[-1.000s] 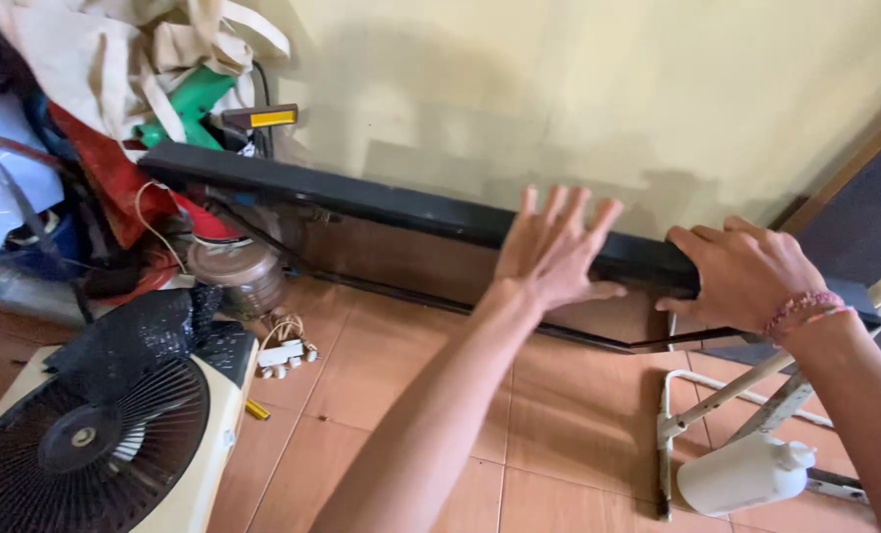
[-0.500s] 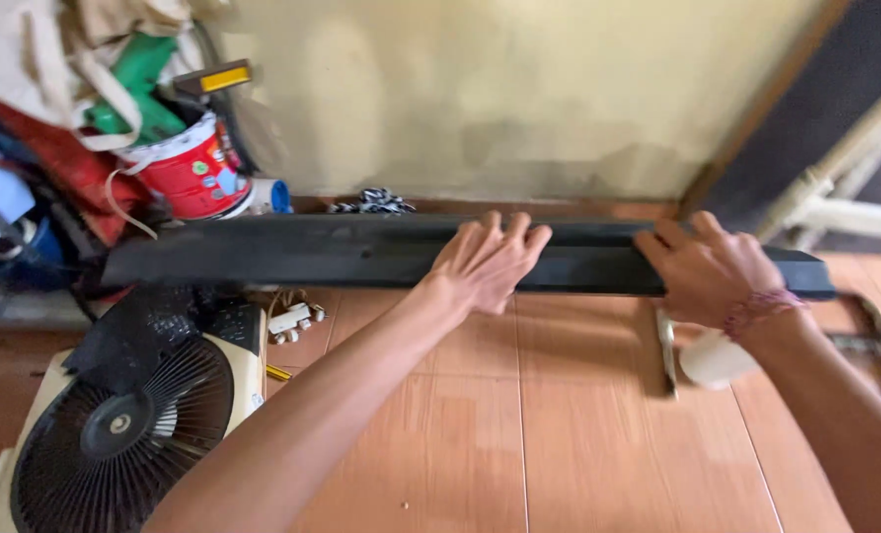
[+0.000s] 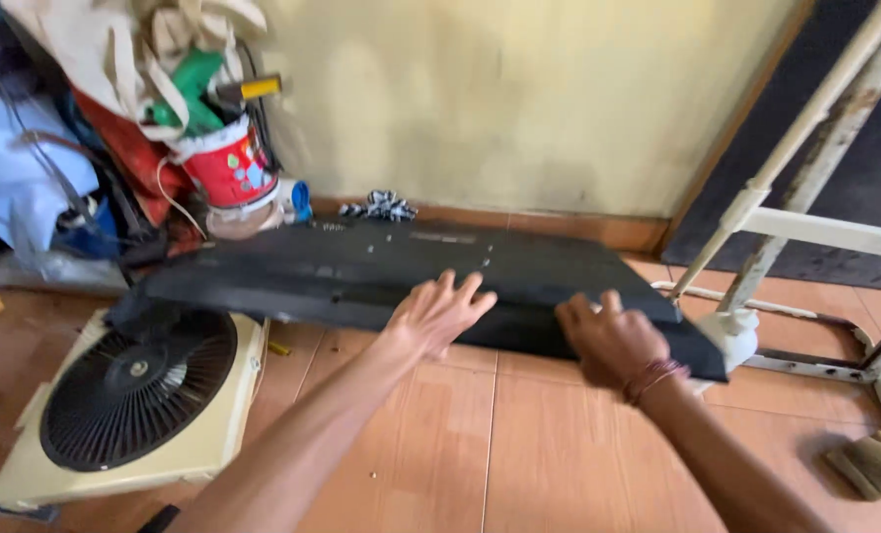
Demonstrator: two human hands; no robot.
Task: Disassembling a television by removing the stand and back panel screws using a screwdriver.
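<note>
Both hands on the tilted black panel; left hand spread flat; right hand curled over its edge.

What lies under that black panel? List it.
Under the black panel: orange floor tiles and the box fan beneath its left end. Left hand and right hand rest on top. Anything else is covered.
</note>
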